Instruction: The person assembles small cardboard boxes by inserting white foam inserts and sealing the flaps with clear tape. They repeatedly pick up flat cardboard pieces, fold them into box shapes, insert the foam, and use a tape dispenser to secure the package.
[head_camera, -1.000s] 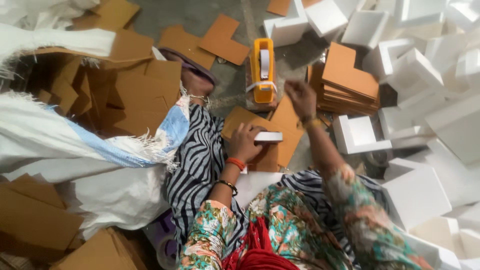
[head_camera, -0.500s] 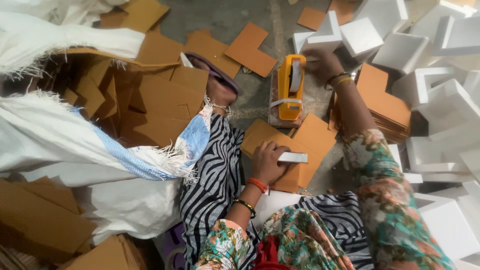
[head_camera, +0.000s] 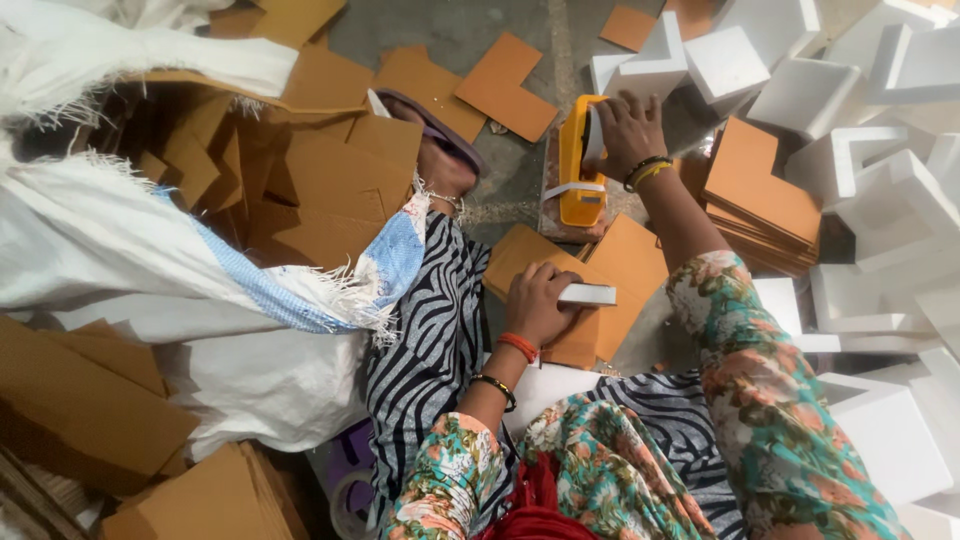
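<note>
Looking down from the head camera, the left hand (head_camera: 538, 300) lies near the middle of the view, fingers curled down onto a small white block (head_camera: 587, 294) and pinning it on an L-shaped brown card (head_camera: 610, 275) that rests on the floor (head_camera: 500, 170). Up at about one o'clock from it, the right hand (head_camera: 628, 130) is closed over the top of a yellow tape dispenser (head_camera: 575, 160), which stands on a reddish slab; a strip of pale tape shows across the dispenser's body. No tape looks to be on the block or card yet, so by my reading the joining of this piece is barely begun: parts placed, tape only being fetched. At three o'clock a stack of cards (head_camera: 760, 190) waits beside the right forearm, and white foam corners (head_camera: 880, 200) are heaped from twelve round to five o'clock, which I take as plenty of work left. At nine o'clock a white woven sack (head_camera: 150, 250) spills more brown card pieces (head_camera: 330, 160), and loose ones lie at eleven. Whether any foam piece in the heap is already finished, I cannot tell.
</note>
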